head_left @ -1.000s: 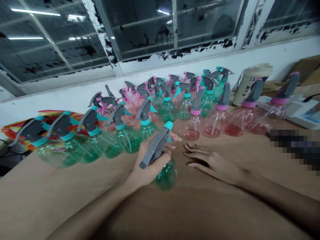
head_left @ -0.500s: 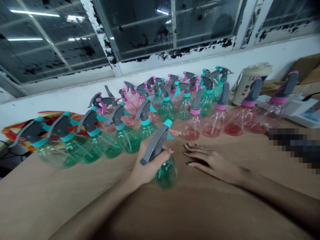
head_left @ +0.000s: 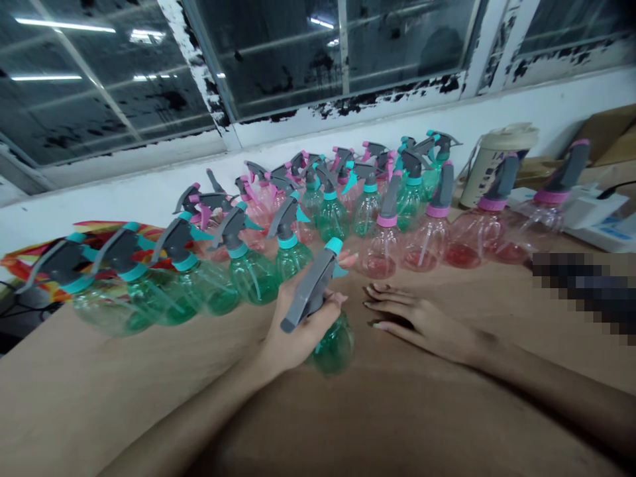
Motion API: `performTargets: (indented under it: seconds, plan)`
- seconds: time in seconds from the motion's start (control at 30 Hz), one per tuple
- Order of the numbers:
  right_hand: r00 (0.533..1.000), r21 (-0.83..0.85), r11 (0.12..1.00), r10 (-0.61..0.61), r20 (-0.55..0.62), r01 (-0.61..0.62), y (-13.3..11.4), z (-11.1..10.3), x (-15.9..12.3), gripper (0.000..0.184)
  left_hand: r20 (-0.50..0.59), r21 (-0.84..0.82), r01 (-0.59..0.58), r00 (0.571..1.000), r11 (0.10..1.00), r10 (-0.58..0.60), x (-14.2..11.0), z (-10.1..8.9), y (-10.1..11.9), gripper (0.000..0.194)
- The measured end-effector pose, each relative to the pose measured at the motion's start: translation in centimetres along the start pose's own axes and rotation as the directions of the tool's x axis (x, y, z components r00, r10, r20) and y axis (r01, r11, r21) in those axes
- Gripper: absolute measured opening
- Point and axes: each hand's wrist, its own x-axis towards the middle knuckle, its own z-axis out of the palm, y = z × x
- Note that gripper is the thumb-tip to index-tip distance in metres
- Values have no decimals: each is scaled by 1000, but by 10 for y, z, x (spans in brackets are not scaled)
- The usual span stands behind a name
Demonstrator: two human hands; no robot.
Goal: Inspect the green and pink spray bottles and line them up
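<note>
My left hand [head_left: 297, 331] is closed around the neck of a green spray bottle [head_left: 334, 348] with a grey and turquoise trigger head, which stands on the wooden table [head_left: 397, 411]. The fingers hide the bottle's collar. To its right, my right hand [head_left: 412, 315] rests on the tabletop with fingers spread and holds nothing. Just beyond the hands is a pink spray bottle [head_left: 380, 255] with a little liquid at its bottom. Left of the held bottle, a row of green spray bottles [head_left: 254, 275] runs toward the table's left edge.
More pink bottles [head_left: 467, 242] line the right side. Behind them, mixed pink and green bottles crowd toward the windowed wall. A beige tumbler [head_left: 497, 165] and a white box-like device [head_left: 603, 212] stand at the right; a red and yellow wrapper [head_left: 44, 248] lies far left.
Almost nothing differs; the view has shifted very slightly. Both hands and the held spray bottle stay in place.
</note>
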Motion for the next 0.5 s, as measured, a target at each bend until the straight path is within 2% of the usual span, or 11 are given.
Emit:
performTargets:
  seconds: [0.2, 0.37, 0.5]
  plan:
    - [1000, -23, 1000, -1, 15, 1, -1, 0, 0, 42, 19, -52, -26, 999, 998, 27, 2, -1, 2, 4]
    - [1000, -40, 999, -1, 25, 3, 0, 0, 0, 43, 12, -111, -74, 997, 991, 76, 2, -3, 4, 14]
    - [1000, -27, 1000, -1, 14, 2, 1, 0, 0, 42, 16, -123, -7, 1000, 992, 9, -1, -5, 4, 9]
